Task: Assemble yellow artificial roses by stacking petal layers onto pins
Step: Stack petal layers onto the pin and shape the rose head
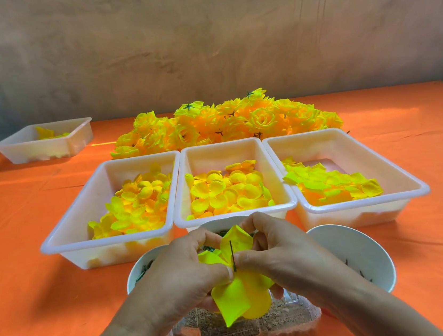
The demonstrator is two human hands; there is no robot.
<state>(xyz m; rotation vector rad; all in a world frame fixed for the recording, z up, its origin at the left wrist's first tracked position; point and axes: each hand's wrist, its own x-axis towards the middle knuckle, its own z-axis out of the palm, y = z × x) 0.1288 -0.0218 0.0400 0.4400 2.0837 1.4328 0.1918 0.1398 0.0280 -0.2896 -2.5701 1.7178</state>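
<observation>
Now our fingertips point(248, 256) pinch a thin dark green pin point(232, 253) poking through bright yellow fabric petal layers point(239, 297), left hand point(182, 270) and right hand point(278, 250) meeting near the orange tabletop's point(29, 247) front edge, centre. Mid-stacking, we judge; next needs another layer from the white plastic trays point(106, 237).

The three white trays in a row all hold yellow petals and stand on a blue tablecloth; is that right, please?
Not quite: the head view shows the tablecloth is orange, not blue. The three white trays in a row do all hold yellow petals.
</observation>
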